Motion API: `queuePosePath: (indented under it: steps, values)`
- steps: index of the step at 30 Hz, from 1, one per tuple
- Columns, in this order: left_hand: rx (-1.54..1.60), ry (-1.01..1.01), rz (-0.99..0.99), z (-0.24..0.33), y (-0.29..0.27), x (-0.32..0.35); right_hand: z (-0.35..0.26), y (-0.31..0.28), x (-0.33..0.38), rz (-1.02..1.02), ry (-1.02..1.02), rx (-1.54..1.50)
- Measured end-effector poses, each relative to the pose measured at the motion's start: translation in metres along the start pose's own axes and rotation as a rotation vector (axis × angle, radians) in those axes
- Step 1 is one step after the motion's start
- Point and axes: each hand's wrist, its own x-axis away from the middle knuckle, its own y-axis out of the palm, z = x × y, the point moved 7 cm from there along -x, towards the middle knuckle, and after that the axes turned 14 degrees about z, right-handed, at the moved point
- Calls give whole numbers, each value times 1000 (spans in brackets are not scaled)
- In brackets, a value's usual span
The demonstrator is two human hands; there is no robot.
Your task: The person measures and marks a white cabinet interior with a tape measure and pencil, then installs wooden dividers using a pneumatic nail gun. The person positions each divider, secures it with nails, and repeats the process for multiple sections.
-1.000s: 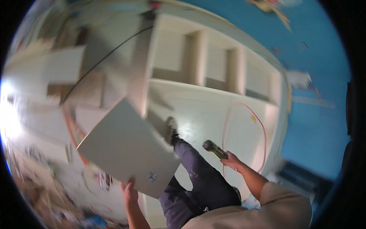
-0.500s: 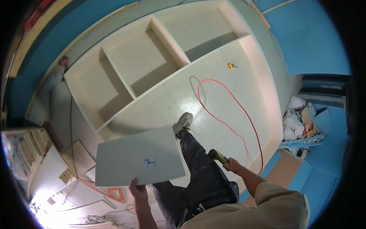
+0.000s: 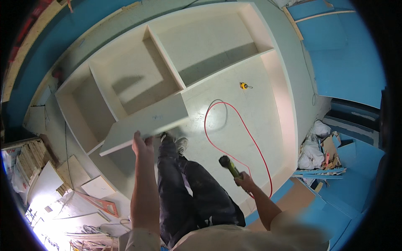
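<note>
From the head view I judge the job to be partway through: the big white cabinet carcass (image 3: pixel 176 71) lies flat on the floor, filling the upper middle of the frame, with its dividers already standing and several compartments formed. The loose white panel (image 3: pixel 146 127) is not yet seated — it hangs just above the lower edge of the compartments, near the centre-left of the frame, tilted slightly and casting a shadow on the board beneath. So the frame looks built, and this panel, as far as I can tell, is what is left to place and fix.

My left hand (image 3: pixel 142 146) reaches straight up from the lower edge, forearm extended, fingers curled over the panel's near edge and gripping it from below. My right hand (image 3: pixel 245 182) is out to the lower right, elbow bent, closed around the handle of a yellow-green tool (image 3: pixel 230 166) whose dark tip points toward the upper left. A red hose (image 3: pixel 234 134) loops across the cabinet's back board from the tool. A small yellow tape measure (image 3: pixel 244 85) lies apart on that board, right of centre. Offcuts (image 3: pixel 75 175) lie at lower left.
</note>
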Motion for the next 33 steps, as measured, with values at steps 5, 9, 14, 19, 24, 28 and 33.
queuePosePath:
  steps: [5,9,14,19,24,28,33]
  values:
    - [105,-94,129,-34,83,-37,-61,-77,-46,92,-105,-70]
    - [119,-89,238,-52,117,-76,-127,-118,-74,56,-42,-104]
    - [37,-139,379,-71,127,-121,-206,-141,-119,45,-34,-91]
    - [55,-61,384,-103,151,-179,-226,-126,-205,-61,-60,-37]
    - [48,-98,467,-132,148,-203,-256,-106,-241,-96,-96,61]
    - [-256,-50,571,-130,133,-214,-242,-100,-255,-114,-131,88]
    - [-901,-58,417,-115,118,-224,-229,-102,-269,-139,-91,114]
